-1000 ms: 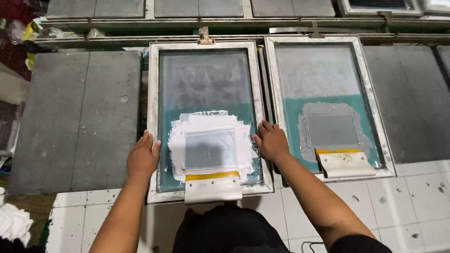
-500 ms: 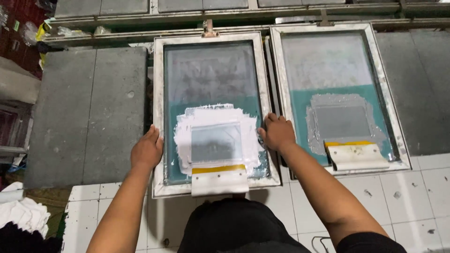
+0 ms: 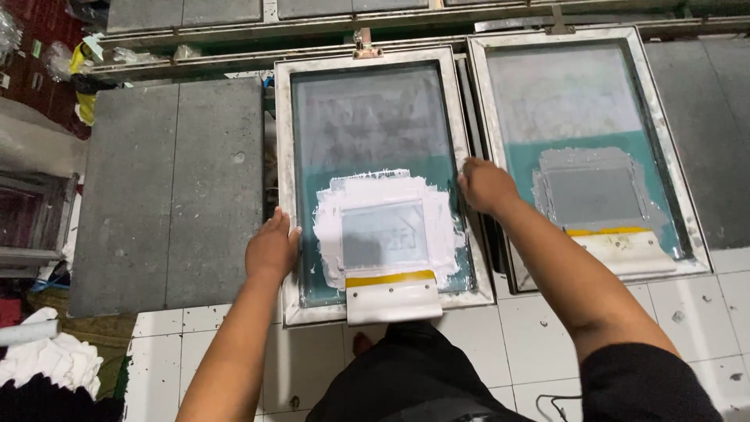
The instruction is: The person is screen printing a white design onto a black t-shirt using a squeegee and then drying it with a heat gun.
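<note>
A metal-framed printing screen [image 3: 285,156] lies flat in front of me, its mesh teal lower down with a patch of white ink [image 3: 387,227]. A white squeegee with a yellow strip [image 3: 393,295] rests on the screen's near edge. My left hand [image 3: 272,248] grips the frame's left rail. My right hand [image 3: 486,184] holds the right rail, fingers curled over it. A second framed screen [image 3: 660,148] lies to the right with its own squeegee [image 3: 625,248].
A grey board [image 3: 168,191] lies left of the screen. White tiles [image 3: 547,336] cover the near bench edge. White cloth [image 3: 51,363] is piled at the lower left. A hinge clamp [image 3: 364,45] sits at the screen's far end, with more grey boards behind.
The view has shifted to the left, so the screens sit further right in the frame. Both hands stay on the screen's side rails; my right hand has slid slightly further up.
</note>
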